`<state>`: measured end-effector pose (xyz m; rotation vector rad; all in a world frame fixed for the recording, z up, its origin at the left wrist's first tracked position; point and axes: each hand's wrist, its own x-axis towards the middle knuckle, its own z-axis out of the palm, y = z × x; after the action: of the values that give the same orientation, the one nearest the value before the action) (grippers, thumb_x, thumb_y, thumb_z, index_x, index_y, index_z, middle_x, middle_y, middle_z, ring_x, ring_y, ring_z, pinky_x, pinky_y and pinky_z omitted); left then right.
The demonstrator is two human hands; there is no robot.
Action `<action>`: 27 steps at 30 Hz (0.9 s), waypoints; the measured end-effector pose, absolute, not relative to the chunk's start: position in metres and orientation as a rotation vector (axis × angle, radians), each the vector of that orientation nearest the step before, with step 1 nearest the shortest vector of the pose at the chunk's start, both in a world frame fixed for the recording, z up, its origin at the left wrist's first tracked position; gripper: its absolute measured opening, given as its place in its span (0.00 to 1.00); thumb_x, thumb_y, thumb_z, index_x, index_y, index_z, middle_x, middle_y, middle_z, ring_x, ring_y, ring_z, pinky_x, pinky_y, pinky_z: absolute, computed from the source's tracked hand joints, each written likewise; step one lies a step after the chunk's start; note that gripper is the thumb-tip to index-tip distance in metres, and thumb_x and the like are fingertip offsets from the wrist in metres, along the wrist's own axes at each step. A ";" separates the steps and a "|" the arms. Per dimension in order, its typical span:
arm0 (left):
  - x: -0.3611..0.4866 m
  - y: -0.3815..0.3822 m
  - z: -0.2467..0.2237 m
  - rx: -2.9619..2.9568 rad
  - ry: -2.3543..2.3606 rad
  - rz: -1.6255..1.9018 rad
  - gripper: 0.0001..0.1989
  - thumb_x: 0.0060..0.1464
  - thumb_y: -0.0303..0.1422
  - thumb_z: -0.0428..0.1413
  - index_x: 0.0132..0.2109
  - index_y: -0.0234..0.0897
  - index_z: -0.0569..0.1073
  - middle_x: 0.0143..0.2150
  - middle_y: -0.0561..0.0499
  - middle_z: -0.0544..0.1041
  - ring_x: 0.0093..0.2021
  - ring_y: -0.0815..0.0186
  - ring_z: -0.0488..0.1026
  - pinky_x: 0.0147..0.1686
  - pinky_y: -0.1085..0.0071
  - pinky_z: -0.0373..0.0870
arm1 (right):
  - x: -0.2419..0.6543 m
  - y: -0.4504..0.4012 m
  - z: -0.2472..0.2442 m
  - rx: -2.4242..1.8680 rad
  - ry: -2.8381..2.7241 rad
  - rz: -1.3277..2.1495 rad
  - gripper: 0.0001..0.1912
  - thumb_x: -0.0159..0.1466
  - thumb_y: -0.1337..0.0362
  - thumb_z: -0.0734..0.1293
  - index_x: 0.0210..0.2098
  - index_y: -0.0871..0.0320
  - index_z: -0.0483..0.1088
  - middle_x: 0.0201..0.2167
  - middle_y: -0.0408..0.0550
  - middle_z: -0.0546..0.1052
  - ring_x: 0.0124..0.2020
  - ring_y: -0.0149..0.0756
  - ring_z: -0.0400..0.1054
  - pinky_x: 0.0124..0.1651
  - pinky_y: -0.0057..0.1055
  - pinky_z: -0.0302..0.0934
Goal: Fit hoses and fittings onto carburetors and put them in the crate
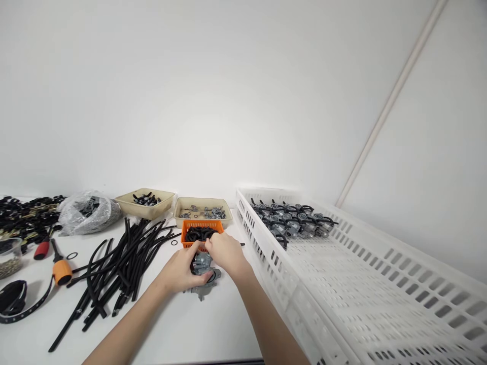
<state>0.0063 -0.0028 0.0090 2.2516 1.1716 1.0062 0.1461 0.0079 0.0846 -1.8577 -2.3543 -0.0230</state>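
Metal part (204, 291) over white table (178, 334), centre of clock. Left hand (181, 269) grasps it from 9 o'clock, thumb across top. Right hand (229, 253) at 1 o'clock, fingers curled; cannot tell whether pinching anything. Orange basket (201, 222) at 12 o'clock, black tubes (128, 263) at 10, white crate (327, 258) at 3.

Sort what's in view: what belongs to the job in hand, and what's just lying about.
Likely part of the job:
gray metal part, left hand gripping it, right hand beside it
orange basket of black pieces, just beyond the hands
white crate, holding similar-looking parts

Apparently just lying about:
red-handled tool
orange-handled tool
black strap
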 end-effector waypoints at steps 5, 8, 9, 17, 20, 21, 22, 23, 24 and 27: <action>0.006 -0.002 0.008 2.230 1.154 1.012 0.18 0.47 0.37 0.58 0.46 0.42 0.64 0.33 0.54 0.76 0.28 0.64 0.71 0.27 0.74 0.62 | 0.139 0.002 0.084 -1.928 -2.317 -0.086 0.16 0.66 0.69 0.56 0.37 0.61 0.76 0.34 0.59 0.80 0.41 0.45 0.76 0.35 0.31 0.63; 0.007 -0.001 0.008 2.228 1.161 1.015 0.20 0.47 0.37 0.58 0.47 0.42 0.64 0.34 0.54 0.77 0.26 0.65 0.70 0.25 0.74 0.61 | 0.134 0.002 0.083 -1.965 -2.305 -0.103 0.14 0.64 0.70 0.58 0.37 0.61 0.76 0.33 0.59 0.80 0.40 0.45 0.76 0.35 0.31 0.63; 0.007 -0.001 0.008 2.226 1.166 1.016 0.20 0.47 0.37 0.58 0.48 0.42 0.64 0.34 0.54 0.77 0.25 0.65 0.70 0.25 0.74 0.60 | 0.133 0.002 0.083 -1.970 -2.311 -0.107 0.13 0.63 0.71 0.59 0.37 0.62 0.76 0.33 0.59 0.80 0.40 0.46 0.76 0.35 0.31 0.63; 0.006 -0.001 0.009 2.231 1.149 1.025 0.20 0.47 0.37 0.58 0.47 0.41 0.63 0.32 0.54 0.76 0.29 0.63 0.72 0.30 0.72 0.62 | 0.146 0.006 0.082 -1.769 -2.453 -0.056 0.18 0.68 0.66 0.55 0.34 0.61 0.77 0.33 0.57 0.80 0.37 0.42 0.75 0.33 0.29 0.58; 0.005 -0.001 0.008 2.206 1.141 1.024 0.21 0.46 0.38 0.59 0.47 0.41 0.63 0.29 0.56 0.74 0.26 0.65 0.70 0.27 0.73 0.61 | 0.153 0.007 0.082 -1.679 -2.496 0.019 0.20 0.69 0.63 0.55 0.31 0.59 0.76 0.30 0.52 0.80 0.32 0.37 0.73 0.30 0.27 0.54; 0.005 -0.001 0.008 2.201 1.141 1.022 0.21 0.46 0.38 0.59 0.47 0.41 0.63 0.29 0.57 0.74 0.25 0.65 0.69 0.26 0.73 0.60 | 0.154 0.006 0.082 -1.653 -2.503 0.044 0.20 0.69 0.62 0.55 0.30 0.58 0.76 0.29 0.51 0.79 0.31 0.36 0.72 0.30 0.27 0.52; 0.004 -0.001 0.008 2.197 1.143 1.019 0.21 0.46 0.38 0.59 0.47 0.41 0.63 0.28 0.57 0.73 0.25 0.66 0.69 0.26 0.73 0.60 | 0.156 0.006 0.082 -1.632 -2.505 0.066 0.21 0.70 0.62 0.55 0.30 0.58 0.76 0.29 0.50 0.79 0.30 0.35 0.71 0.30 0.27 0.51; 0.004 -0.001 0.008 2.197 1.148 1.017 0.22 0.46 0.38 0.59 0.47 0.41 0.63 0.29 0.57 0.74 0.25 0.66 0.69 0.26 0.74 0.60 | 0.156 0.006 0.081 -1.616 -2.502 0.085 0.22 0.70 0.61 0.54 0.30 0.58 0.76 0.28 0.49 0.79 0.29 0.34 0.71 0.29 0.27 0.50; 0.004 -0.001 0.008 2.198 1.151 1.017 0.22 0.46 0.37 0.59 0.48 0.41 0.63 0.29 0.57 0.74 0.25 0.66 0.69 0.26 0.74 0.60 | 0.157 0.005 0.081 -1.603 -2.496 0.102 0.22 0.70 0.62 0.54 0.29 0.58 0.75 0.28 0.49 0.79 0.29 0.34 0.70 0.29 0.27 0.50; 0.003 -0.002 0.008 2.204 1.145 1.014 0.23 0.47 0.38 0.59 0.49 0.41 0.62 0.31 0.55 0.76 0.27 0.65 0.70 0.27 0.73 0.61 | 0.159 0.005 0.081 -1.570 -2.474 0.148 0.22 0.70 0.62 0.54 0.27 0.59 0.74 0.27 0.49 0.78 0.28 0.34 0.69 0.29 0.27 0.49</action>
<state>0.0031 -0.0023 0.0077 2.2041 1.1449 1.0138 0.1586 0.0048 0.0812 -1.5700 -2.4735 0.1484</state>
